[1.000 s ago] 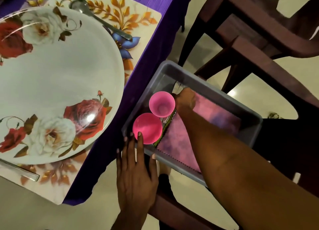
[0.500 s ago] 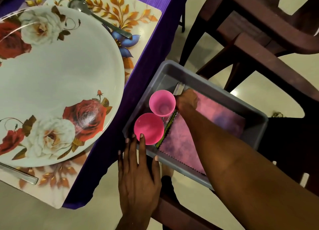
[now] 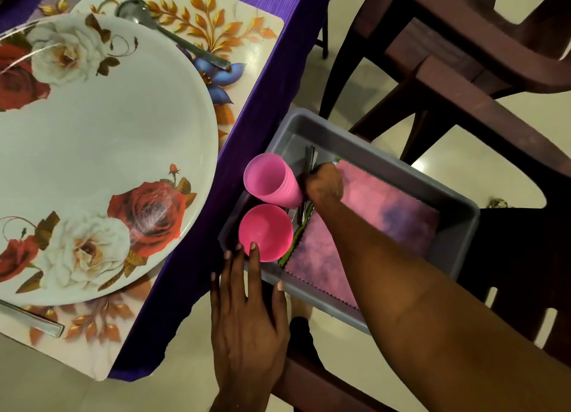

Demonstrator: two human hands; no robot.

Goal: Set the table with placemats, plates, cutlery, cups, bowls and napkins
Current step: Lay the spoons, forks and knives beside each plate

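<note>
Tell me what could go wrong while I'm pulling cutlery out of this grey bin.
The pink cup stands right against your right hand, which grips the cutlery; lifting could knock it over. The grey bin seems perched on a chair, steadied only by your left hand, so a tug might shift it. The pink napkin could drag along.

Right hand (image 3: 324,184) reached into grey tub (image 3: 386,164) beside tilted pink cup (image 3: 272,181), fingers closed around cutlery (image 3: 304,214), left hand (image 3: 247,312) rested flat on tub's rim near pink bowl (image 3: 265,232), floral plate (image 3: 102,158) sat on placemat (image 3: 247,41) on purple surface (image 3: 268,102)
</note>
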